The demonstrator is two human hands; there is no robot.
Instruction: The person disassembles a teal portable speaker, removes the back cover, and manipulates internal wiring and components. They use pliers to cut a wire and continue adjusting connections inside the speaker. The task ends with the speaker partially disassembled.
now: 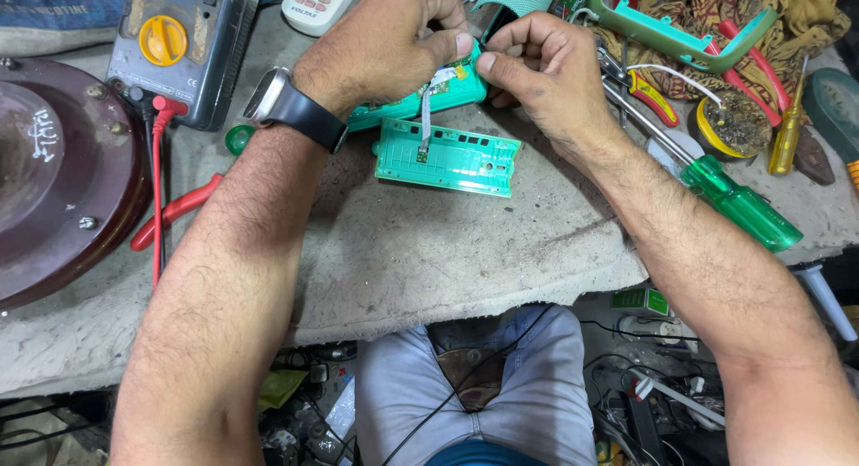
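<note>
Left hand (385, 46) and right hand (546, 72), each grip pinched on the green circuit board (447, 90) at the desk's (429, 251) far edge; a second green board (447, 157) lies just below, joined by a ribbon cable (426, 117).

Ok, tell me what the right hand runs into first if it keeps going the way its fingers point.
The right hand points left, fingertips pinching at the green circuit board. Straight on it would meet the left hand thumb almost at once, since the two look nearly in contact; depth is hard to judge.
</note>
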